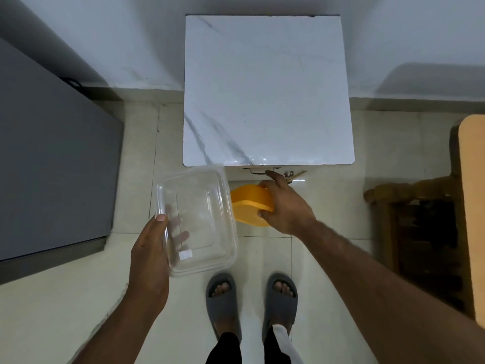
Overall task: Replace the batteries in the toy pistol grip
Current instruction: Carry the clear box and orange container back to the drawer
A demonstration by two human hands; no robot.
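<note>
Clear plastic container (pixel 195 219) gripped at rim by left hand (pixel 149 261); orange box (pixel 250 204) clasped by right hand (pixel 284 206), both below marble table (pixel 267 90) edge. Toy pistol grip, batteries not seen. Setup step judged; next, both to be set on tabletop.

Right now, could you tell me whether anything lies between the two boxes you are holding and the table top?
Nothing visible does. The clear box in the left hand and the orange box in the right hand are held before the bare table.
</note>
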